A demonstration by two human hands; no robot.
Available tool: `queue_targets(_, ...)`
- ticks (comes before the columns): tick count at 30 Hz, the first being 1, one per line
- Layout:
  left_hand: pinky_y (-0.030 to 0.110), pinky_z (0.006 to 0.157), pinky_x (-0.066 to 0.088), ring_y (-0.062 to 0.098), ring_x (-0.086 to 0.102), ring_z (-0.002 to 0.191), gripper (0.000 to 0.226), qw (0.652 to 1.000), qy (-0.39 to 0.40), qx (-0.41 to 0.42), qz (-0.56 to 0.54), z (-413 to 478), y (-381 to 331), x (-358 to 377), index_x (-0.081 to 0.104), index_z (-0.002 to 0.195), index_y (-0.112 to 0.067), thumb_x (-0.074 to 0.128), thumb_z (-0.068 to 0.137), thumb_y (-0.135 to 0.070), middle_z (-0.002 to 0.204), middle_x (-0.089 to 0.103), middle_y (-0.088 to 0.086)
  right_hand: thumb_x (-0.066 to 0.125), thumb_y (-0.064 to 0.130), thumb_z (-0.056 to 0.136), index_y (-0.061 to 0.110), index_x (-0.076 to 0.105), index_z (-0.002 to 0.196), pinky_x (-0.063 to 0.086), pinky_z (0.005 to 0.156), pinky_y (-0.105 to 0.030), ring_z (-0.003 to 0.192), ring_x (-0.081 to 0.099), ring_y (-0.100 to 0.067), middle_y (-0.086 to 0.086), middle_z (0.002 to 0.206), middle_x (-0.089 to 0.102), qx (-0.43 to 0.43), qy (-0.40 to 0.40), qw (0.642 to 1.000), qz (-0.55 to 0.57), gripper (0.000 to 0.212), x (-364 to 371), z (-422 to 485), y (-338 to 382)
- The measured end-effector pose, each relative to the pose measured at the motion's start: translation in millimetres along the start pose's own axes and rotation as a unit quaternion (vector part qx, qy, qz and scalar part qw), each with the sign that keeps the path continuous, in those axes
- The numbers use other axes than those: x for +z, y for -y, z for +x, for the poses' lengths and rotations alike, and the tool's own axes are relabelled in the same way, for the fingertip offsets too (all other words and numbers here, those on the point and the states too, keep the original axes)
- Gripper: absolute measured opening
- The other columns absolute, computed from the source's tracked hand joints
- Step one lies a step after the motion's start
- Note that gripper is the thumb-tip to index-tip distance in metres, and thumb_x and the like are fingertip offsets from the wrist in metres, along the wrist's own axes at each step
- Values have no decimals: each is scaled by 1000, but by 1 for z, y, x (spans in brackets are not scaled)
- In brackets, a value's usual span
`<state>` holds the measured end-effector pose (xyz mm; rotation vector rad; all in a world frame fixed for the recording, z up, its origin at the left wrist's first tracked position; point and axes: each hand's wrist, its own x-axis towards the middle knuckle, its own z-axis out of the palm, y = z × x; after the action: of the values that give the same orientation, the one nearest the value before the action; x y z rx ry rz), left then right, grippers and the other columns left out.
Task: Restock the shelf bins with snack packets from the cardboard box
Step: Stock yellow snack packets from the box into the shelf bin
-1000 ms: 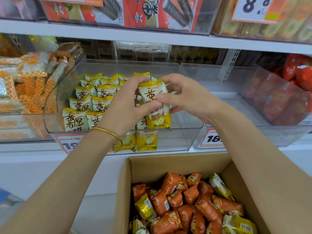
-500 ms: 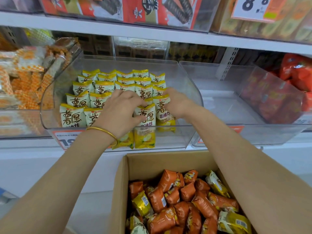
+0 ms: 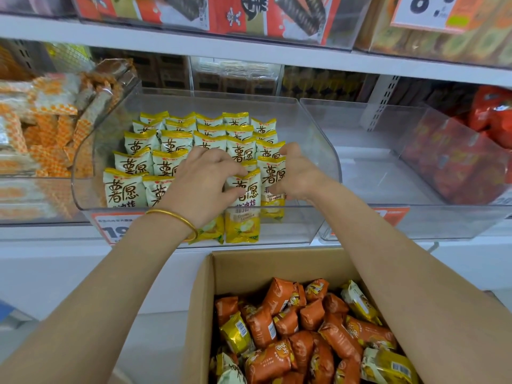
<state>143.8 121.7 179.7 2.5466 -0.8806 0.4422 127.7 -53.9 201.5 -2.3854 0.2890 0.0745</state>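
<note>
Lowered since a second ago, from above the rim into the clear plastic shelf bin. Left hand and right hand pinching upright yellow-and-white snack packets into the front row. Open brown cardboard box below, well stocked yet.

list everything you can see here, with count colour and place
clear bin: one, transparent, middle shelf centre
yellow packets: many, yellow and white, upright rows in that bin
empty bin: one, transparent, to its right
cardboard box: one, brown, below the shelf
orange packets: many, with some yellow ones, loose in the box
bracelet: one, gold, left wrist
left hand: on a front packet
right hand: beside the right column
</note>
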Motion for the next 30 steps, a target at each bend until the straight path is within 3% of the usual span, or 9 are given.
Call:
queue_targets(4,41,96,35,28,42,112,32,1000,-17,9,11,-3,0,1,67,116,-22,66,85,-30,116,59,2,70,1,83,9,23,137,41,76,-27,98,52,-20,-8,114,51,-24,-12,998,-58,72,-4,-12,3)
queue_targets(7,41,90,38,32,49,105,25,994,-92,52,34,-9,-3,-4,70,107,-14,59,87,-24,108,63,6,64,0,86,13,29,139,41,80,-29,111,53,-25,-11,130,50,-78,-81,990,-85,64,-11,-36,4)
queue_targets(9,41,87,41,32,53,100,22,981,-159,106,45,-17,-15,-11,70,102,-10,56,87,-18,105,65,6,61,4,90,18,35,140,44,92,-31,120,51,-20,-5,136,47,-130,-126,981,-64,59,-14,-66,-1)
queue_targets(11,44,85,43,31,56,98,18,972,-177,155,28,-35,-36,-11,70,99,-8,57,87,-13,104,66,6,59,8,91,24,45,134,46,90,-24,108,55,-6,6,125,54,-173,-147,974,-9,48,-17,-106,-12)
queue_targets(16,44,81,49,25,53,103,26,979,36,200,-5,-105,-69,39,70,94,-16,46,87,-25,103,64,-1,58,7,92,24,61,110,51,71,-19,78,66,-6,7,96,65,-54,-46,994,79,25,1,-156,-108)
queue_targets(19,40,79,53,19,53,100,35,969,151,194,-10,-129,-78,73,71,94,-23,38,86,-33,102,64,-7,56,10,93,20,60,104,51,76,-30,89,65,-17,4,93,62,79,-3,997,-20,15,25,-159,-184)
queue_targets(23,39,74,55,20,58,95,30,962,207,175,-22,-136,-90,102,72,88,-24,43,84,-31,97,65,-7,48,19,96,6,55,116,49,82,-37,102,58,-30,-8,108,59,174,86,968,-159,24,67,-152,-249)
queue_targets(27,41,82,53,24,57,100,12,957,230,174,-37,-138,-99,115,73,93,-19,65,83,-19,101,66,-2,47,15,95,14,46,131,44,94,-45,123,42,-37,-18,135,41,177,12,959,-220,36,89,-132,-276)
queue_targets(30,39,84,50,25,56,101,14,956,233,171,-43,-137,-100,123,73,95,-17,64,84,-17,102,66,0,45,11,94,13,46,130,41,94,-45,120,42,-37,-19,134,40,173,-19,953,-249,36,87,-110,-293)
